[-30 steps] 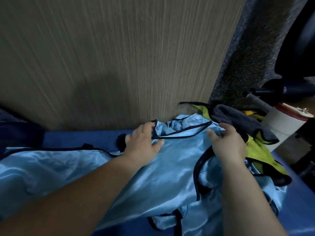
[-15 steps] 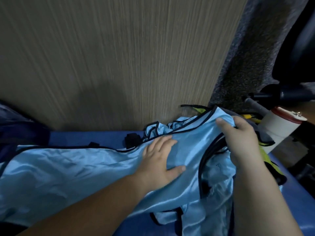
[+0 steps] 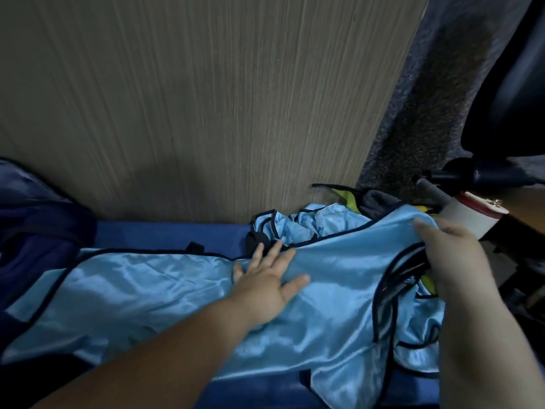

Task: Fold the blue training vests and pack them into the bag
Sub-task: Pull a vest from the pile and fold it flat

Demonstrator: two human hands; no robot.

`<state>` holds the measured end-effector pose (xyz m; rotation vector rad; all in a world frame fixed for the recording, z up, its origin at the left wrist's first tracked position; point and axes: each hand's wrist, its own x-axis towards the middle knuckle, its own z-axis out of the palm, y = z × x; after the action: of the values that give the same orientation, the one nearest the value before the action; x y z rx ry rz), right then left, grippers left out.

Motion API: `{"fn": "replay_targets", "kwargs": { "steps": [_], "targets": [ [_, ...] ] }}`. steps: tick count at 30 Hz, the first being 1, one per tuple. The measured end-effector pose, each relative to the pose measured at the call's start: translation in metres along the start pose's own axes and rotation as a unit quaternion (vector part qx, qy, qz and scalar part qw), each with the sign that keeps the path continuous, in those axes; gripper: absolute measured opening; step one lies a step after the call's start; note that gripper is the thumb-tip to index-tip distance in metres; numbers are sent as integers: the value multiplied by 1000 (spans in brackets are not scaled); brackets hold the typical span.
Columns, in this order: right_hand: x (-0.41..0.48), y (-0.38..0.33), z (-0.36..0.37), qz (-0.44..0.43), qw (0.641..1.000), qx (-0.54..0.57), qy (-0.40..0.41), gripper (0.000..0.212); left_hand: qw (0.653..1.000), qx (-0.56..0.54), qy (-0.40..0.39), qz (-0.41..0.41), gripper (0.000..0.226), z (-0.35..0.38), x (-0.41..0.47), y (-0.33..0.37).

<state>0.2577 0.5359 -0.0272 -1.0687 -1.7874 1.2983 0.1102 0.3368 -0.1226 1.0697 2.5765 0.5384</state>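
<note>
A shiny light-blue training vest (image 3: 141, 284) with black trim lies spread across a dark blue surface (image 3: 165, 234). My left hand (image 3: 265, 281) lies flat on the middle of it, fingers straight and spread. My right hand (image 3: 451, 255) grips the vest's right edge near the armhole trim and holds that edge lifted. More crumpled light-blue vest fabric (image 3: 306, 222) is bunched behind the hands, against the wall. A dark blue bag (image 3: 32, 231) sits at the far left, partly under the vest's left end.
A wood-grain panel (image 3: 206, 98) rises right behind the surface. At the right lie a yellow-green vest (image 3: 349, 199) and grey cloth (image 3: 380, 199), beside a white cylinder with a red rim (image 3: 469, 216). A black chair (image 3: 507, 84) stands on grey carpet.
My left hand slid left and down from the vest's top edge and now lies flat on its middle. My right hand pulled the right edge up and to the right, stretching the vest wider.
</note>
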Motion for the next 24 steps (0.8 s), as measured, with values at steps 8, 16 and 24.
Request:
{"fn": "replay_targets", "kwargs": {
  "steps": [8, 16, 24],
  "targets": [
    [-32, -37, 40, -62, 989, 97, -88, 9, 934, -327, 144, 12, 29, -26, -15, 22],
    [-95, -43, 97, -73, 891, 67, -442, 60, 665, -737, -49, -112, 83, -63, -42, -1],
    [-71, -24, 78, -131, 903, -106, -395, 13, 673, -708, -20, -214, 88, -49, -65, -67]
  ]
}}
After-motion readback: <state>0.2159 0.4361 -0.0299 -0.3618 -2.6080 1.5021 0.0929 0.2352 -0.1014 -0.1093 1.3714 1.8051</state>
